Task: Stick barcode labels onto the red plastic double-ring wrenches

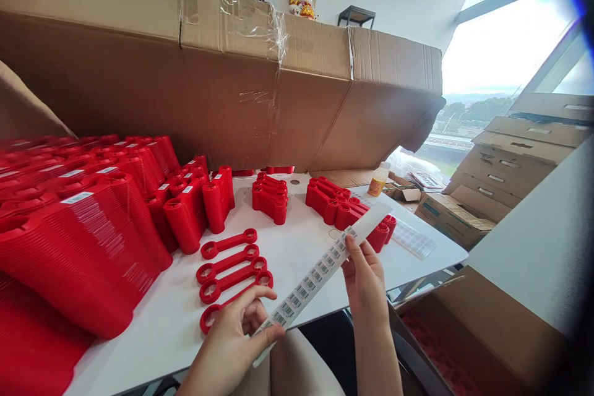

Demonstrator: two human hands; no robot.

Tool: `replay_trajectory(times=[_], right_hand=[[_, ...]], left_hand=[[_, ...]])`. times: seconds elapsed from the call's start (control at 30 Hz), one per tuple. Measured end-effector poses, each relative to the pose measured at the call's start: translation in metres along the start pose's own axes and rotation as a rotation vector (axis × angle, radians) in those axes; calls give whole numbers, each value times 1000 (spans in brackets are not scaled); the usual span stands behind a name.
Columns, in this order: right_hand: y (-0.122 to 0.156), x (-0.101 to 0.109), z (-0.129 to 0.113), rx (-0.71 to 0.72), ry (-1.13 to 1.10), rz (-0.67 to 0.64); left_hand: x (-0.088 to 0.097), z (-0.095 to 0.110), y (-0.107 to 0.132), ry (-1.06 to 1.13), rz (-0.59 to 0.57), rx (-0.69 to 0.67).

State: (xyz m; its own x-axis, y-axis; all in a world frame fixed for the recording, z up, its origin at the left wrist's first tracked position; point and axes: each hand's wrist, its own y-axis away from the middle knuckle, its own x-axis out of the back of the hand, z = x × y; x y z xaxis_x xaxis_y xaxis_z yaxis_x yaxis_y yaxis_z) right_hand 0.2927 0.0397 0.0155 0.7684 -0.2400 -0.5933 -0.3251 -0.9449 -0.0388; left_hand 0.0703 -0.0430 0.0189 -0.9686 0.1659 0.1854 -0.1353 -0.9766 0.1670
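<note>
- Near left, the left hand (227,346) holds the lower end of a strip of barcode labels (320,278), its curled left fingers (253,304) closed with the thumb pressing on the strip.
- Near right, the right hand (364,284) pinches the strip's edge higher up with its right fingers (355,253). A taut hold by the edges keeps the labels flat and uncreased.
- Near right, an open cardboard box (468,328) shows red inside.
- Beyond the hands, four flat red plastic pieces (227,243) lie side by side on the white counter (158,334).
- Left, tall labelled red stacks (78,253) crowd the counter; smaller stacks (270,199) stand centre.
- Far, a long cardboard carton (223,99) lies behind them.
</note>
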Motion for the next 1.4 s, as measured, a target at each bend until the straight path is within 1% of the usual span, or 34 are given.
replay_trajectory(times=[0.13,0.2,0.3,0.4,0.57,0.67,0.73,0.83,0.93,1.17,1.27,1.4], right_hand=[[4,-2,-3,49,4,20],[4,-3,-4,56,-10,26],[4,-3,-5,45,-30,45],[3,-3,-4,22,-47,67],[4,-5,-3,-17,-71,60],[5,-8,-4,-38,-69,47],[5,-9,-4,-60,-68,13],[7,-9,-3,-76,-69,-13],[8,-10,-3,-66,-92,23],[8,-11,-4,-67,-163,74],[7,-9,-5,-72,-141,36],[5,-4,-8,-110,-30,-48]], left_hand=[[-1,6,1,42,-23,89],[0,7,2,58,-35,111],[3,6,3,78,-88,73],[9,2,4,49,-147,43],[16,-6,6,-24,-166,46],[15,-3,9,-125,-140,49],[13,1,11,-183,-127,38],[10,5,12,-183,-141,41],[8,5,12,-138,-188,54],[2,7,15,-133,-323,109],[2,6,15,-139,-312,114],[4,3,14,-127,-300,117]])
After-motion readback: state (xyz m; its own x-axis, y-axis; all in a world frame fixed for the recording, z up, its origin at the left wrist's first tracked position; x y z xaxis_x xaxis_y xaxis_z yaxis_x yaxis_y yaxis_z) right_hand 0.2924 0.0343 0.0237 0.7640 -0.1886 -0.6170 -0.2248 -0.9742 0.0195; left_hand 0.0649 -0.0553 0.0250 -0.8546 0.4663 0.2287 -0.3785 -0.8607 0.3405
